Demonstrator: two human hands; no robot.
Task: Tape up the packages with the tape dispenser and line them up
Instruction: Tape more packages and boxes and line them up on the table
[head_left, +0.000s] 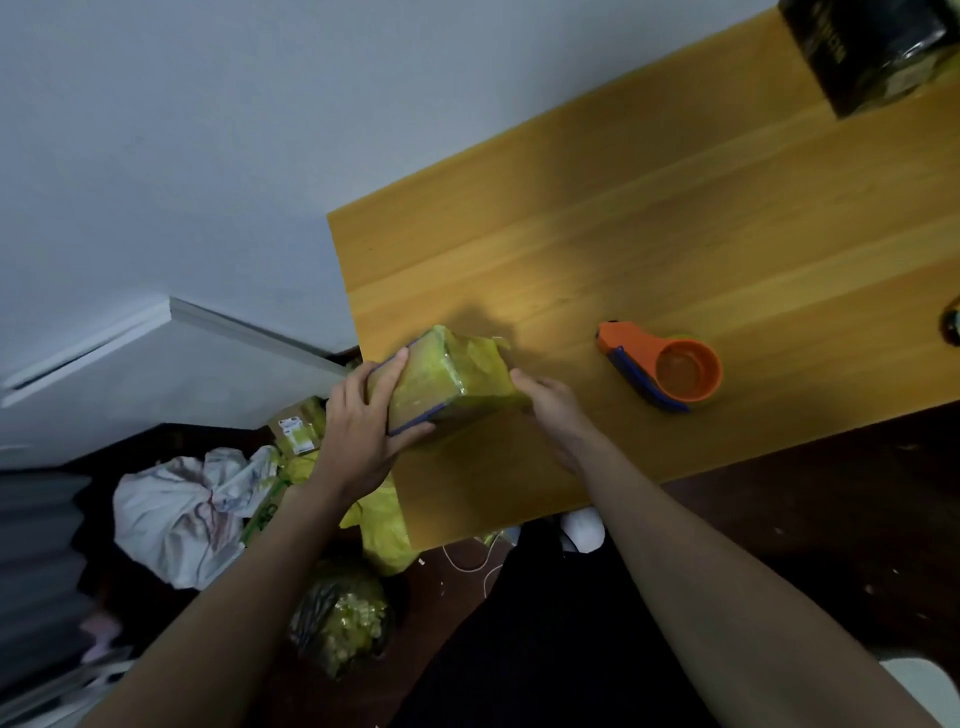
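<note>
**Yellow package held at the table's near-left corner**

Yellow plastic wrapped the package (451, 376) you held, a block-shaped parcel with a blue-edged box showing through the wrap, resting on the wooden table (649, 223) close to its near-left corner. Your left hand (363, 431) gripped its left end: the fingers reached up along the far side of that end while the thumb curled under the near edge. Your right hand (553, 410) lay against the package's right side with the fingers tucked toward the wrap; whether they pinched the plastic or only pressed on it, you could not tell from this angle.

To the right of the package, apart from it on the tabletop, sat the orange tape dispenser (662, 366) with its blue blade edge toward you, untouched by either hand. At the table's far-right corner stood a dark wrapped package (878, 52), partly cut off by the frame.

On the floor to the left, below the table edge, lay a white bag (182, 514), some loose yellow plastic (387, 525), a small cardboard box (297, 431) and a dark bag with yellowish contents (337, 623).
</note>
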